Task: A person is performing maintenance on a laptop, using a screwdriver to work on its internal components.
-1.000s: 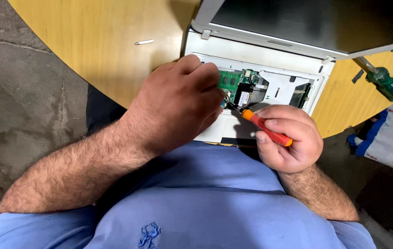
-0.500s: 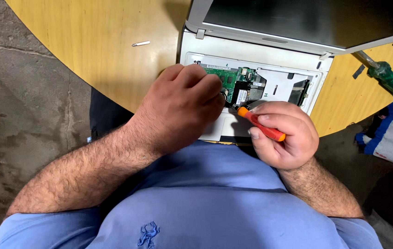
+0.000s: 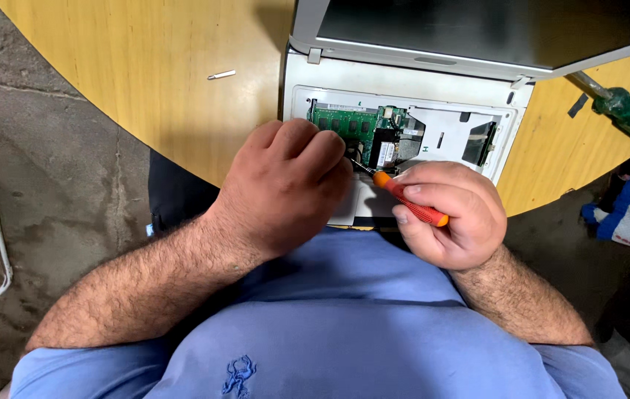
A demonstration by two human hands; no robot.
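The right hand (image 3: pixel 448 222) is closed around an orange-handled screwdriver (image 3: pixel 410 199), tip directed into the opened white laptop (image 3: pixel 404 89) on the yellow worktop (image 3: pixel 145 66). The left hand (image 3: pixel 285 185) is curled, fingers resting on the laptop beside the green circuit board (image 3: pixel 344 122); whether it grips anything cannot be told. A green-handled screwdriver (image 3: pixel 629 118) lies at right; a small metal bit (image 3: pixel 222 74) lies well left.

The screwdriver (image 3: pixel 411 199) in his fist has an orange-red handle. The opened laptop (image 3: pixel 404 89) is white, its circuit board (image 3: pixel 344 125) green. The bench (image 3: pixel 145 74) is honey-yellow wood; a second screwdriver (image 3: pixel 629 118) is translucent green. His shirt (image 3: pixel 344 325) is plain blue.
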